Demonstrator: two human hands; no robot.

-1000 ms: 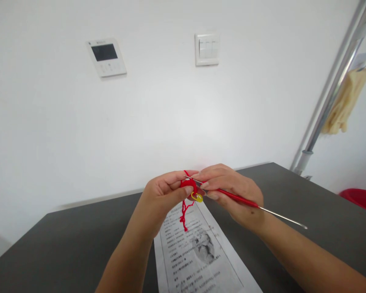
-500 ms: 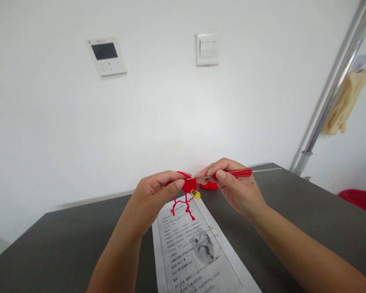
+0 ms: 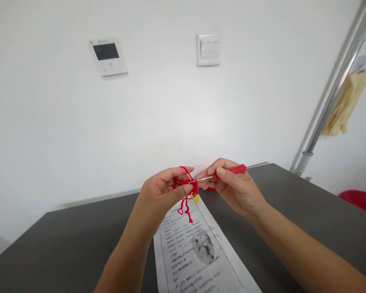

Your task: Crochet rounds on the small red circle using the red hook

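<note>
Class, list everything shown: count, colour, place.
Crochet piece: 1, red, centre
Yarn tails: count unclear, red, centre
Hook: 1, red-silver, centre
Clip: 1, yellow, centre
Unclear item: 1, red, below hook
Table: 1, grey, foreground
Paper: 1, white, on table
Wall: 1, white, background
Monitor: 1, white, wall, left
Switch: 1, white, wall, centre
Pole: 1, silver, right
Gloves: count unclear, cream, right
Round object: 1, red, right
Left hand: 1, bare, centre
Right hand: 1, bare, centre
Arms: 2, bare, foreground
</note>
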